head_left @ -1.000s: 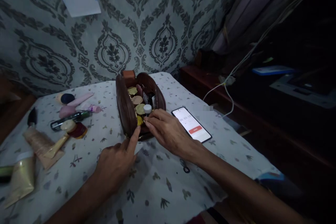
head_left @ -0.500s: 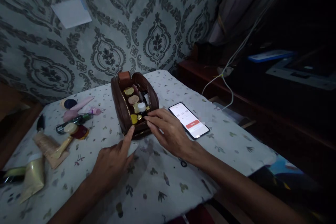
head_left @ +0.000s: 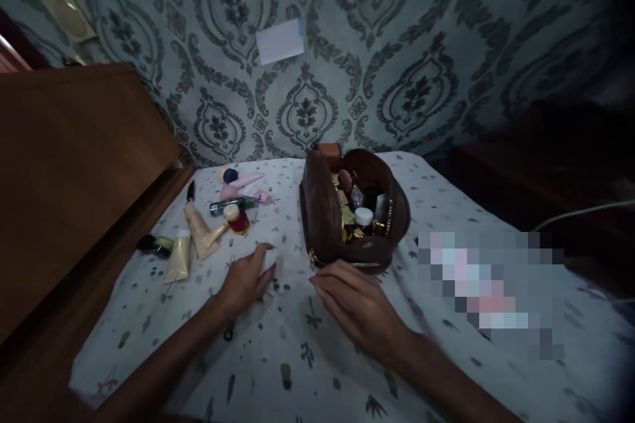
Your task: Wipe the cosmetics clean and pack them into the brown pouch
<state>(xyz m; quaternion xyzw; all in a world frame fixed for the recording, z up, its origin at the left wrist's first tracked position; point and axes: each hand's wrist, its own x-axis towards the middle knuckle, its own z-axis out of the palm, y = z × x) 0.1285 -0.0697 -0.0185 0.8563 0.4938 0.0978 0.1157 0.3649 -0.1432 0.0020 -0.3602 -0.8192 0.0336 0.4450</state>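
With grip indeterminable for the left hand (head_left: 245, 283) and right hand (head_left: 364, 307), the open bag (head_left: 317, 215) stands at the latter's 12 o'clock.

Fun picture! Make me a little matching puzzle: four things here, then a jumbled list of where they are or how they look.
Things:
1. Bag
2. Red jar
3. White sheet
4. Right hand

Places and states:
A. On the patterned wall
B. At the bag's near side
C. Brown, with its top open
D. Left of the bag, with a cream lid

Pairs: 1-C, 2-D, 3-A, 4-B
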